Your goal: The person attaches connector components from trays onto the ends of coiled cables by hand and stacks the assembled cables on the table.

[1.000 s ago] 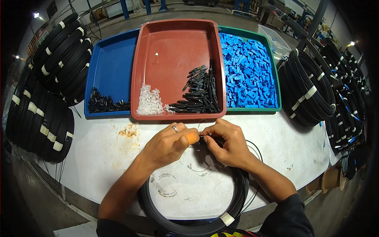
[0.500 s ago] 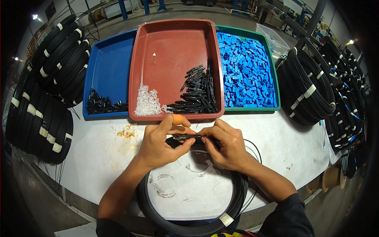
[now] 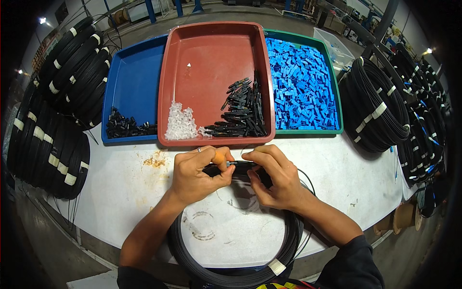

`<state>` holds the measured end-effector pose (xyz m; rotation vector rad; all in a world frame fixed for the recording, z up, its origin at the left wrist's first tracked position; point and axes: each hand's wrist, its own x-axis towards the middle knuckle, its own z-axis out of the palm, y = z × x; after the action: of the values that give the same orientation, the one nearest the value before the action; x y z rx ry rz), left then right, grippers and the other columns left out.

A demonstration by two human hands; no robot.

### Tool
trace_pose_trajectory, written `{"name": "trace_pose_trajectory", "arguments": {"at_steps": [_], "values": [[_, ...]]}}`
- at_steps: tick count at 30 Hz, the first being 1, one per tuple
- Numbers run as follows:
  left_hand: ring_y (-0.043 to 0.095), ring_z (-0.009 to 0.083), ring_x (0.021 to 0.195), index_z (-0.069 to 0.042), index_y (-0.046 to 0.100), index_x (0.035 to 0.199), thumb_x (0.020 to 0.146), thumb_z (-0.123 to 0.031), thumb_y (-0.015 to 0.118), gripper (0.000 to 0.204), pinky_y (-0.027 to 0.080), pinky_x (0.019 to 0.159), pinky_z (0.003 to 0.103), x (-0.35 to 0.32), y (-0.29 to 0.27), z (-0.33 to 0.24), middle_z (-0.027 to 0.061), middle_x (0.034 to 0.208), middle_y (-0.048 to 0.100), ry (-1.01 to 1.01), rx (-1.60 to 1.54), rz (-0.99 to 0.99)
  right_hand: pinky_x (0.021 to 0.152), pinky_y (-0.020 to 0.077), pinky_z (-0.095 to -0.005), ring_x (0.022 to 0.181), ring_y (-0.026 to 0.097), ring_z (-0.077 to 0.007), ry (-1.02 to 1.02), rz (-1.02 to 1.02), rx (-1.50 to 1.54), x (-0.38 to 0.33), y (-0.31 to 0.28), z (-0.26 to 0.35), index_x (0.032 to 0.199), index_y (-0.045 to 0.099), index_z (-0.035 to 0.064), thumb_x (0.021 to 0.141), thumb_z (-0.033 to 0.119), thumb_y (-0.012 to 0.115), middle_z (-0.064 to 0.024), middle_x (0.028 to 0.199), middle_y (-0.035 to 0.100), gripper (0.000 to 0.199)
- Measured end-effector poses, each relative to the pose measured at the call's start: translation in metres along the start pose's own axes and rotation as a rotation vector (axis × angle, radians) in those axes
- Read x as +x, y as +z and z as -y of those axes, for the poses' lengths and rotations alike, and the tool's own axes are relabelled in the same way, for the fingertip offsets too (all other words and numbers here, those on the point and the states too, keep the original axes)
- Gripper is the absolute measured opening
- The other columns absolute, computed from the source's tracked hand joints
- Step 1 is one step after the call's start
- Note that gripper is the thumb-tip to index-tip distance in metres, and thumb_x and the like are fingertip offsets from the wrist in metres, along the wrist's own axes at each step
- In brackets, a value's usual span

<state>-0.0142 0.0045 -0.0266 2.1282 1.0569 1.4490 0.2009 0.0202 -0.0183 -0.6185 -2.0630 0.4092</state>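
My left hand (image 3: 197, 169) is closed, its thumb and index finger pinching a small connector (image 3: 229, 164) with a pale bluish tip. Most of that piece is hidden by the fingers. One left finger wears an orange wrap (image 3: 219, 159). Close by on the right, my right hand (image 3: 277, 177) has thumb and index finger apart, just beside the connector. Behind and below both hands is a large coil of black cable (image 3: 174, 236), bound with white tape (image 3: 276, 267). A loose cable strand (image 3: 310, 185) loops out past my right wrist.
A red tray (image 3: 207, 58) with clear plastic pieces (image 3: 180, 123) and black connector parts (image 3: 243, 113) stands beyond my hands. Flanking it are a blue tray (image 3: 137, 62) with black pieces and a green tray (image 3: 340, 118) of blue clips. Cable coils (image 3: 45, 149) (image 3: 375, 106) stack at both sides.
My right thumb and index finger have parted from the slim black part they were pinching. My left fingers have closed more tightly around the connector, covering more of it.
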Motion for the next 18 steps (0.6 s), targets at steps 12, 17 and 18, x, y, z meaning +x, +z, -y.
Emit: {"name": "trace_pose_trajectory", "arguments": {"at_steps": [12,17,18], "values": [[0.071,0.013,0.067,-0.001,0.063,0.073,0.071,0.007,0.081,0.02,0.055,0.058,0.025,0.0006,0.0002,-0.0052,0.0071,0.073,0.071,-0.015,-0.031,0.04,0.069,0.0576,-0.0371,0.08,0.069,-0.0295,-0.008,0.047,0.026,-0.006,0.0018,-0.0072,0.1,0.063,0.0,0.081,-0.005,0.075,-0.0125,0.095,0.065,0.022],[0.071,0.0137,0.069,-0.001,0.063,0.074,0.071,0.008,0.081,0.02,0.057,0.062,0.026,0.0015,-0.0002,-0.0084,0.0067,0.073,0.071,-0.035,-0.035,0.048,0.067,0.0574,-0.0367,0.079,0.069,-0.0291,-0.073,0.021,0.027,-0.0046,0.0013,-0.0074,0.101,0.064,-0.0003,0.081,-0.005,0.075,-0.0131,0.094,0.066,0.023],[0.071,0.0137,0.069,-0.001,0.063,0.074,0.071,0.008,0.081,0.02,0.057,0.062,0.026,0.0012,0.0001,-0.0083,0.0067,0.073,0.071,-0.035,-0.036,0.048,0.067,0.0575,-0.0366,0.078,0.069,-0.029,-0.09,0.009,0.025,-0.0047,0.0013,-0.0072,0.101,0.065,-0.0003,0.081,-0.005,0.074,-0.0134,0.096,0.067,0.023]]}}
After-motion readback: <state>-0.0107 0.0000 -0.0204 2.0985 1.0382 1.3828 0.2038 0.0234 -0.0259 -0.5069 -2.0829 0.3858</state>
